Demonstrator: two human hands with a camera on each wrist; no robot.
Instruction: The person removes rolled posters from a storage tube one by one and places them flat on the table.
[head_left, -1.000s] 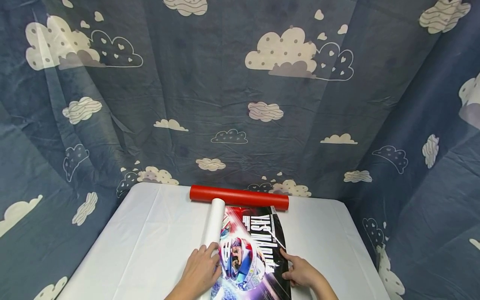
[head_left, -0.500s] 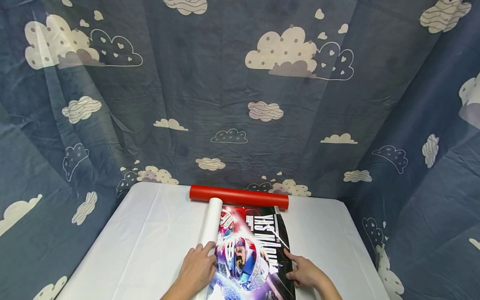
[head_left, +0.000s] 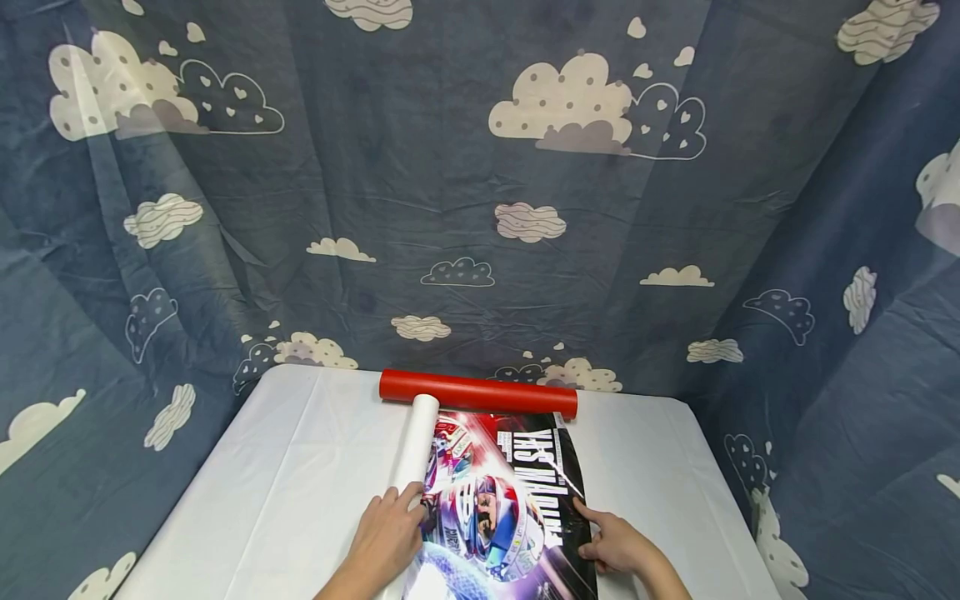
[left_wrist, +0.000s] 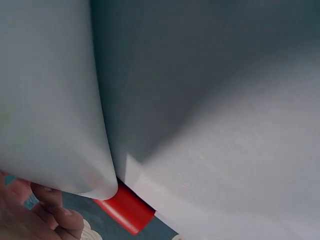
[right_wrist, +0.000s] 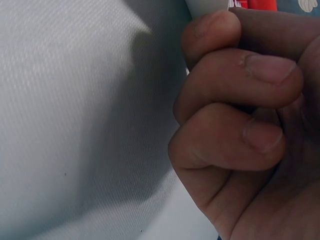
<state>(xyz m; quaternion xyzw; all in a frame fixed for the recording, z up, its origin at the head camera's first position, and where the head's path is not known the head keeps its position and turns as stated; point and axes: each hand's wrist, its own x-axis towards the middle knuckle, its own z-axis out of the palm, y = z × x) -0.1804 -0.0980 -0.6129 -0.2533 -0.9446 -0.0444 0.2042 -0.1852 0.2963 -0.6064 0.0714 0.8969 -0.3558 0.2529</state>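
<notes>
A glossy poster (head_left: 491, 500), printed with a helmeted figure and large white lettering on black, lies partly unrolled on the table. Its left side is still a white roll (head_left: 417, 450). My left hand (head_left: 384, 533) holds this roll, fingers bent over it; the left wrist view has the roll (left_wrist: 50, 100) large, with curled fingertips (left_wrist: 69, 220) beside it. At the poster's right edge, my right hand (head_left: 618, 543) pinches the sheet between thumb and index finger. In the right wrist view the other fingers (right_wrist: 225, 135) are curled towards the palm.
A red tube (head_left: 480, 394) lies across the table's back edge, just behind the poster's far end. White cloth covers the table (head_left: 300, 467). Dark blue curtains (head_left: 420, 167) with a cloud pattern hang behind and at both sides.
The roll and my left hand have shifted left, while my right hand has drawn the edge slightly right. More of the printed picture shows between them. The red tube has stayed put.
</notes>
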